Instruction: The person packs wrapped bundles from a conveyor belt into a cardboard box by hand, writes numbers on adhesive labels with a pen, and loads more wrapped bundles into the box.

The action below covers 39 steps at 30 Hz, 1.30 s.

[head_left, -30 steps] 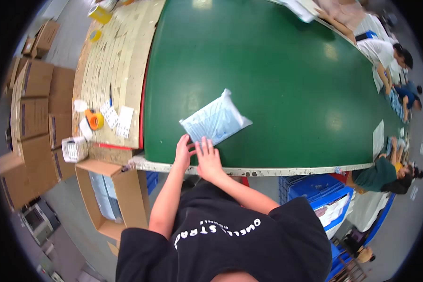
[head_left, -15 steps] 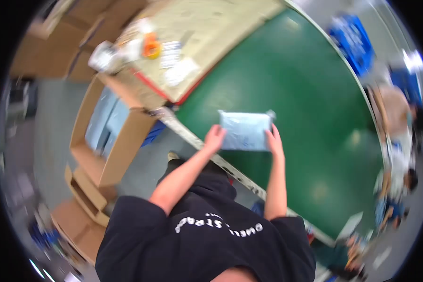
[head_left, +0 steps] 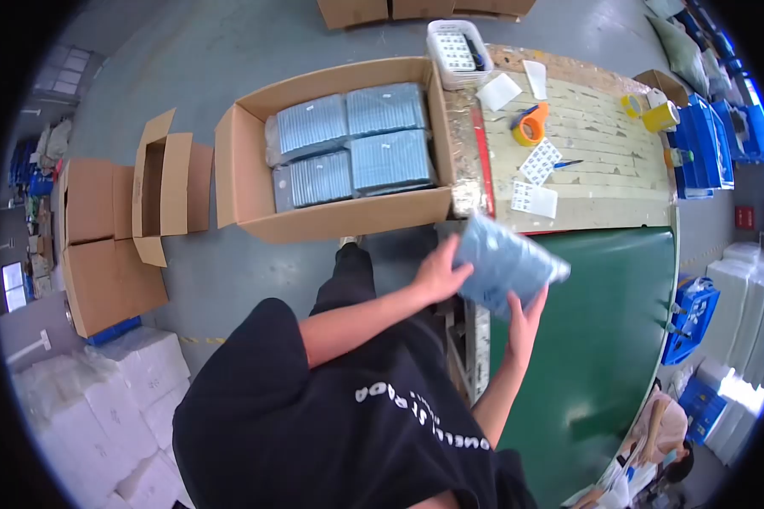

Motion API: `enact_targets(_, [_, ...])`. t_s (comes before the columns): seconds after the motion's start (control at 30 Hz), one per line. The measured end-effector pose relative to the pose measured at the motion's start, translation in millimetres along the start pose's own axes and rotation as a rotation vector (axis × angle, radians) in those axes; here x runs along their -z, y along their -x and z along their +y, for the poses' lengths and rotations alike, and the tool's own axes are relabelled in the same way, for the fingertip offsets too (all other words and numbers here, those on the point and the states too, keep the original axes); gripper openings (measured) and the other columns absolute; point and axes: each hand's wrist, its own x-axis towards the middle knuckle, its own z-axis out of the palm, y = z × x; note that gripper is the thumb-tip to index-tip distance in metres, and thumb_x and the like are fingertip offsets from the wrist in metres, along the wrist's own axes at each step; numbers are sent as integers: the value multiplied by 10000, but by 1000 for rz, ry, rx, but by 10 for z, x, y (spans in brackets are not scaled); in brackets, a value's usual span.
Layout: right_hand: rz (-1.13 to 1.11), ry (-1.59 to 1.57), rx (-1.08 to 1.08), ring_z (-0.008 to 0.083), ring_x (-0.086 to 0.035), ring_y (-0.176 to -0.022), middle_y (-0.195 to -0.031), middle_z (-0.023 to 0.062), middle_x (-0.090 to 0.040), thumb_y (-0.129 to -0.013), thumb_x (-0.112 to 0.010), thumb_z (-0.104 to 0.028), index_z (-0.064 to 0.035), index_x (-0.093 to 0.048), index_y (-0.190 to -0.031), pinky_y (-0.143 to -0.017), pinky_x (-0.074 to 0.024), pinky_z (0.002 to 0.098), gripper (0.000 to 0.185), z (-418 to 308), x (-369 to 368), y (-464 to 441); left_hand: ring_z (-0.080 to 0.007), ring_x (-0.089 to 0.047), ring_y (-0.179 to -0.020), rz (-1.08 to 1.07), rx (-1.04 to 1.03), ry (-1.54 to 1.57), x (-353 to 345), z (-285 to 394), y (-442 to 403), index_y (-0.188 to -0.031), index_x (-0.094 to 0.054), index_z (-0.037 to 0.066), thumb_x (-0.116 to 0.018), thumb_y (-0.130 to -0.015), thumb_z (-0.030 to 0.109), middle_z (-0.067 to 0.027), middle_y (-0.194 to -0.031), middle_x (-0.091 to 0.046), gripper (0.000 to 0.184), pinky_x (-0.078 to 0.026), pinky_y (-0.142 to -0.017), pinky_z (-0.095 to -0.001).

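Observation:
A light-blue package in clear plastic wrap [head_left: 502, 265] is held between both hands, tilted, over the near corner of the green table [head_left: 598, 314]. My left hand [head_left: 440, 273] grips its left edge with the thumb on top. At the lower right edge, my right hand [head_left: 526, 316] pinches it with thumb and fingers. To the left stands an open cardboard box [head_left: 348, 222], where several stacks of similar wrapped blue packages [head_left: 390, 159] lie in two rows. What is printed on the held package is too blurred to read.
A wooden worktop [head_left: 611, 127] holds an orange tape dispenser [head_left: 530, 127], label sheets [head_left: 542, 161], a pen and a white plastic basket [head_left: 460, 76]. Empty cartons [head_left: 115, 246] and white wrapped bundles [head_left: 102, 399] stand on the left. Another person [head_left: 658, 428] is at the lower right.
My body and view have turned left, toward the cardboard box. The package, still in both hands, has gone from lying level over the green table to tilted, near the box and worktop corner.

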Motion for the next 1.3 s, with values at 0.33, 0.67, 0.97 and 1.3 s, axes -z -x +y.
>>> enact_targets(0.33, [-444, 714, 452, 529, -415, -1231, -1447, 371, -324, -740, -742, -298, 103, -164, -1480, -1069, -344, 527, 1022, -789, -4062, -503, -276, -584, -1095, 290, 260, 288, 3458, -1400, -725, -1271, -360, -19, -673, -843, 155, -193, -1207, -574, 558, -468, -934, -385])
enact_targets(0.67, [-514, 590, -59, 419, -500, -1248, -1370, 279, -477, -775, -697, -304, -14, -351, -1446, -1052, -401, 466, 808, 918, -5216, -1072, -267, -552, -1164, 19, 589, 341, 3854, -2964, -1126, -1317, -393, -6, -657, -816, 138, -145, -1260, -561, 584, -423, -1016, -364])
enact_targets(0.97, [-610, 90, 80, 194, -644, -1028, -1097, 114, -673, -865, -568, -17, -5, -580, -1222, -902, -505, 330, 357, 303, -4863, -702, -415, -526, -1242, 67, 378, 80, 3515, -4320, -1345, -1382, -400, -4, -673, -759, 186, -279, -1309, -551, 707, -409, -1055, -417])
enact_targets(1.3, [-36, -283, 43, 157, -671, -913, -981, 87, -699, -903, -535, -5, 13, -641, -1059, -809, -524, 269, 190, 437, -2159, 61, -337, -579, -966, 51, -192, -507, 3216, -2189, -701, -1066, -645, 77, -584, -775, 26, -146, -1001, -587, 302, -475, -863, -434])
